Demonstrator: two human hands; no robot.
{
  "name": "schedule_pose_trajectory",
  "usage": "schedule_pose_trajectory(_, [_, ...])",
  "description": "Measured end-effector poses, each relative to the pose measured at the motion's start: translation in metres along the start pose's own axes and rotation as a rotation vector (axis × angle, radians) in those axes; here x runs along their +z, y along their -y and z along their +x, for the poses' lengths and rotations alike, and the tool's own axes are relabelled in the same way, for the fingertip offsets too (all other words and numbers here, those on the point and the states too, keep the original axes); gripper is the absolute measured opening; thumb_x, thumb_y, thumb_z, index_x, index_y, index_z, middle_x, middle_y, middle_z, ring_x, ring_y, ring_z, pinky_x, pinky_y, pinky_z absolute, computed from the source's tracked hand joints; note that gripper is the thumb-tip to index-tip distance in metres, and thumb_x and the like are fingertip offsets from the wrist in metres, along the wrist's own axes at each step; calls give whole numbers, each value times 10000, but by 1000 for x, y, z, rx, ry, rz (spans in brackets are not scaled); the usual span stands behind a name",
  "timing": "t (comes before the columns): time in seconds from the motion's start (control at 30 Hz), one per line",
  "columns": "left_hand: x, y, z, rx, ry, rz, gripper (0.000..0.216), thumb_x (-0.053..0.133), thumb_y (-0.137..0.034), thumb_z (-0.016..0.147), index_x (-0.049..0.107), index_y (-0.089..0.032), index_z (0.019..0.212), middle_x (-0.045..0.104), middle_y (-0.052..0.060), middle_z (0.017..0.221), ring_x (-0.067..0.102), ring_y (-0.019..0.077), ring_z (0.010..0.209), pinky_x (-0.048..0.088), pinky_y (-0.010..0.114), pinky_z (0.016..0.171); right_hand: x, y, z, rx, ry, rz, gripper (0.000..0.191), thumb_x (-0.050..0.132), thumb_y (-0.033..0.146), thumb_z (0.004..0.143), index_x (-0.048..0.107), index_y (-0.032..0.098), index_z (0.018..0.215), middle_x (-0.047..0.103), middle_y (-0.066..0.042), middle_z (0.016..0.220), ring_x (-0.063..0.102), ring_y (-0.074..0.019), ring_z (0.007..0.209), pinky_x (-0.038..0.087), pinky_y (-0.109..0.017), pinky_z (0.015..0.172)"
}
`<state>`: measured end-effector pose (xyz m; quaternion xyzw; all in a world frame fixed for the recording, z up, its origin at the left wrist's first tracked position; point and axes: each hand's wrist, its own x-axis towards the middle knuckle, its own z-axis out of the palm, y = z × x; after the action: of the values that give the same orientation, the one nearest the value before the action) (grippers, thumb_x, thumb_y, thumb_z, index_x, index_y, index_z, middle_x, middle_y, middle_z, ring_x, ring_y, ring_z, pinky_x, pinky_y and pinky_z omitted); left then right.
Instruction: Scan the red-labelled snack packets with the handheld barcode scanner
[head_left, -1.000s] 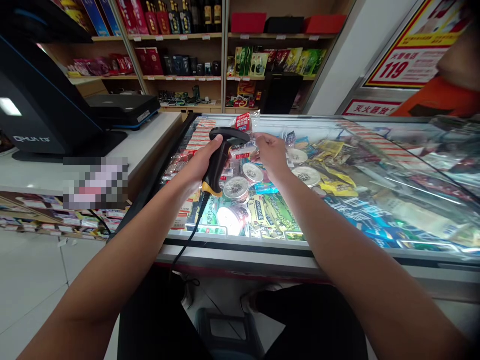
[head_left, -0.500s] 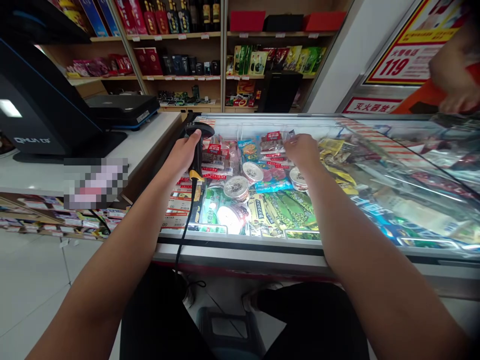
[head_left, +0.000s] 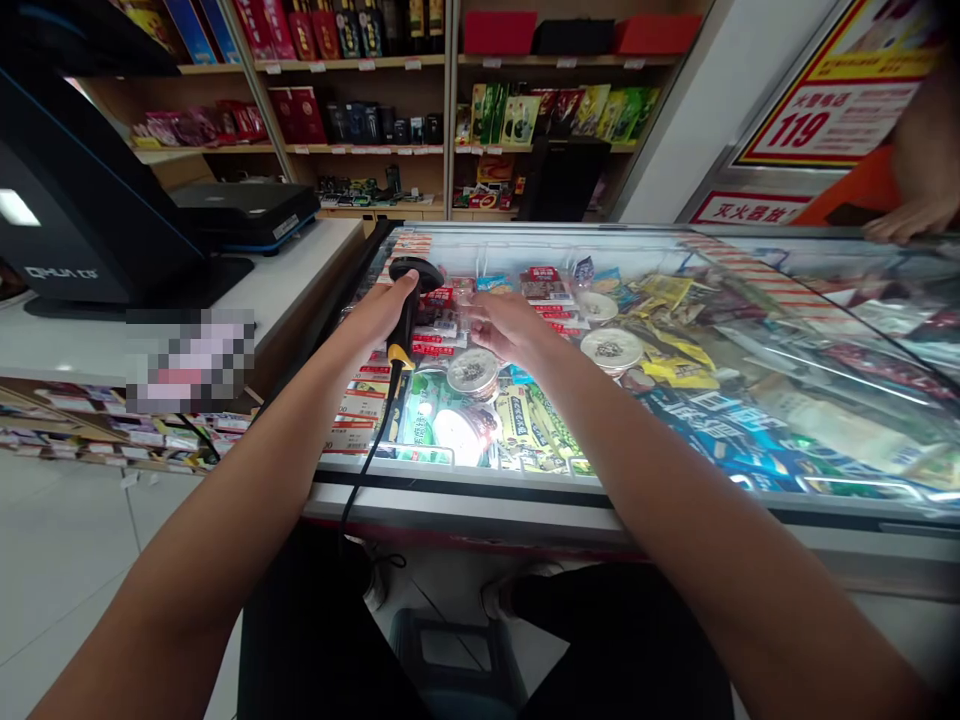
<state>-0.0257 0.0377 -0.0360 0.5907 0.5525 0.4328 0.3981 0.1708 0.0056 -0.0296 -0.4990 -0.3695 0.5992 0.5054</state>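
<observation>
My left hand [head_left: 379, 310] is closed round the handle of a black barcode scanner [head_left: 409, 290] with a yellow band; its head points down at the glass lid of the chest freezer [head_left: 525, 490]. A black cable [head_left: 367, 460] hangs from the scanner over the freezer's front edge. My right hand [head_left: 502, 325] lies just right of the scanner, fingers stretched left over clear red-labelled packets [head_left: 439, 325] on the lid. Whether it grips one is unclear. Another red-labelled packet [head_left: 544, 282] lies further back on the glass.
Frozen packets and round tubs [head_left: 472, 372] fill the freezer under the glass. A till screen [head_left: 67, 210] and a black printer [head_left: 244, 212] stand on the white counter at left. Stocked shelves line the back wall. Another person's hand [head_left: 911, 215] rests at the freezer's far right.
My right hand set the red-labelled packet down on the lid, then moved left beside the scanner. My left hand swung the scanner left and lowered it towards the glass.
</observation>
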Motion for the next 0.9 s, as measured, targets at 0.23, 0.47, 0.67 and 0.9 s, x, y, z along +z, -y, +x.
schedule_pose_trajectory(0.23, [11,-10,-10,-83,214,-219,624,543,-760,837,744,-208,1044,787,90,977,752,302,1000,606,404,866,-5,-2,4,-29,-95,115,248,619,37,941,563,169,739,469,49,572,362,-47,444,308,-158,394])
schedule_pose_trajectory(0.47, [13,-20,-27,-30,224,-200,630,542,-787,829,750,-229,1033,784,71,907,752,314,1011,611,420,885,-24,2,22,-299,-234,25,203,570,135,972,609,200,785,456,60,593,372,-78,459,323,-186,416])
schedule_pose_trajectory(0.67, [17,-30,-42,-1,363,-183,664,588,-798,786,753,-184,976,793,98,929,758,287,963,612,370,845,-42,-3,41,-348,-297,-171,94,552,245,955,573,234,864,512,60,685,434,-90,506,381,-181,478])
schedule_pose_trajectory(0.9, [16,-32,-45,13,344,-141,674,544,-808,808,756,-180,928,788,96,902,754,273,894,608,346,776,-45,-4,43,-334,-284,-152,76,552,228,952,582,239,883,495,55,689,415,-93,503,368,-189,475])
